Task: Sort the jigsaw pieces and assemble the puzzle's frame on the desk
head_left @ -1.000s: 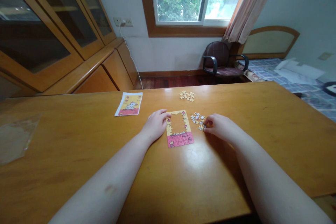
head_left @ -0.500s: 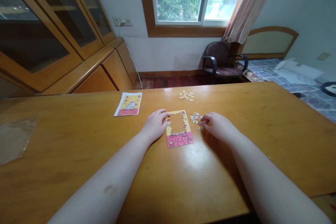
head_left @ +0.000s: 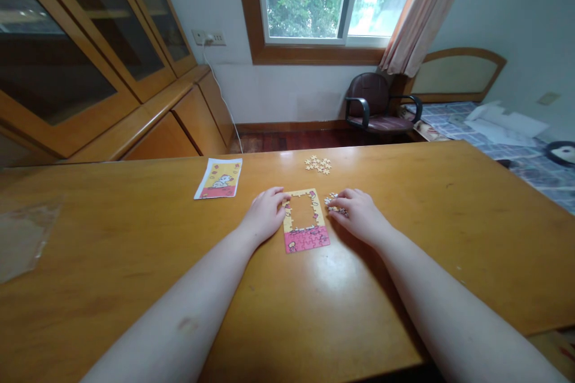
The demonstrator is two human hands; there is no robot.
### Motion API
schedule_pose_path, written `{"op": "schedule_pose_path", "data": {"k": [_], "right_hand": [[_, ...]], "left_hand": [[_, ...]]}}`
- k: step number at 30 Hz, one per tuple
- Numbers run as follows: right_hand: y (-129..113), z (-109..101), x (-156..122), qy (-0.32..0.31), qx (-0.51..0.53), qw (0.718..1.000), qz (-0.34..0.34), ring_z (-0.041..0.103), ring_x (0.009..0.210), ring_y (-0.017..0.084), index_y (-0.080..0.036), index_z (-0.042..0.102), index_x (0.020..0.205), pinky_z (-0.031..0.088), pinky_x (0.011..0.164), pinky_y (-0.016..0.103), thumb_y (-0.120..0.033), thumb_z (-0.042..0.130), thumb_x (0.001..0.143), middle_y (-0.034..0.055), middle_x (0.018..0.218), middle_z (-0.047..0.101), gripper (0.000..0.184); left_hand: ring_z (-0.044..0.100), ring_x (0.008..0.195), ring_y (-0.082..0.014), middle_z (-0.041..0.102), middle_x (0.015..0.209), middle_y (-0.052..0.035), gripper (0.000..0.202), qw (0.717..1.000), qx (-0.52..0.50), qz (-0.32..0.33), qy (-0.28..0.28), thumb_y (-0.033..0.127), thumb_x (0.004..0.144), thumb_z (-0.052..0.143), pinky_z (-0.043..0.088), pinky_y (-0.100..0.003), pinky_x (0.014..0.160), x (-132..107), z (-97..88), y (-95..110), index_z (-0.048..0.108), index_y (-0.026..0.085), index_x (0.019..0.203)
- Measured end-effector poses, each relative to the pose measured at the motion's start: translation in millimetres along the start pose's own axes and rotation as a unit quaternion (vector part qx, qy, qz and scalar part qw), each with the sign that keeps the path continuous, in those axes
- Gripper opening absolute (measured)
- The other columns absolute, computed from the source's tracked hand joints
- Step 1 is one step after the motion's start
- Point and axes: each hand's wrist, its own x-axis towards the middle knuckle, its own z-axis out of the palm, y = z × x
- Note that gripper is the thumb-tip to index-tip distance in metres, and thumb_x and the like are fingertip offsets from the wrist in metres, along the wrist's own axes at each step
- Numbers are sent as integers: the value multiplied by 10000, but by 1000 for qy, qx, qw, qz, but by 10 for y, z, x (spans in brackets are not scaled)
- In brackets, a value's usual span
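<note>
A partly assembled jigsaw puzzle (head_left: pixel 308 240) lies flat on the table, with a yellow border, a pink lower part and an unfilled middle. My left hand (head_left: pixel 265 213) rests at its left side, fingers stretched out and touching the upper left edge. To the right of the puzzle, my right hand (head_left: pixel 360 215) is over a small pile of white-and-coloured puzzle pieces (head_left: pixel 329 198). Its thumb and fingers are apart around the pieces and partly cover them. Whether a piece is between the fingertips is too small to make out.
A second pile of yellowish puzzle pieces (head_left: pixel 318 164) lies near the far edge of the wooden table (head_left: pixel 148 239). A printed reference picture (head_left: pixel 219 179) sits at the left, and a clear plastic bag (head_left: pixel 27 239) farther left. Beyond the table stands an armchair (head_left: pixel 371 99).
My right hand has moved left over the pile, and its thumb and fingers have spread from a closer pinch. My left hand and the puzzle stay in place.
</note>
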Motion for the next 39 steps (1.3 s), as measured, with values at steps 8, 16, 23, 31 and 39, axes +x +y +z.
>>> {"op": "schedule_pose_path", "data": {"k": [8, 16, 23, 31, 39], "right_hand": [[39, -26, 4, -8, -16, 1000, 25, 538, 894, 201, -222, 731, 855, 372, 836, 333, -347, 541, 881, 72, 953, 644, 229], [-35, -33, -8, -29, -17, 999, 6, 496, 976, 237, -255, 723, 993, 347, 882, 374, -372, 538, 885, 84, 1044, 631, 244], [-44, -54, 5, -30, -16, 999, 13, 536, 939, 219, -230, 708, 1005, 369, 852, 336, -349, 556, 879, 87, 965, 641, 231], [-24, 6, 26, -53, 25, 998, 30, 582, 803, 172, -205, 706, 860, 418, 762, 275, -290, 620, 821, 54, 865, 663, 127], [-32, -38, -15, -92, 61, 994, 7, 590, 788, 170, -200, 667, 820, 432, 729, 263, -232, 641, 770, 41, 833, 663, 64]], "left_hand": [[516, 1200, -245, 556, 1303, -84, 356, 1000, 5, -1, -1, 177, 817, 458, 402, -420, 1045, -4, -4, 5, 659, 215, 1108], [516, 1198, -250, 559, 1301, -83, 344, 1000, -5, -3, 1, 189, 820, 465, 403, -430, 1044, -5, -6, 10, 660, 217, 1103], [515, 1199, -250, 559, 1298, -88, 352, 1000, -1, -2, 1, 180, 817, 465, 400, -422, 1048, -6, -3, 7, 661, 207, 1108], [513, 1202, -246, 557, 1301, -86, 345, 1000, -2, -1, -3, 188, 820, 473, 398, -420, 1050, -6, -11, 15, 660, 209, 1108], [510, 1206, -244, 556, 1304, -83, 340, 1000, -6, 0, 0, 194, 822, 474, 396, -422, 1051, -8, -3, 1, 658, 216, 1107]]}}
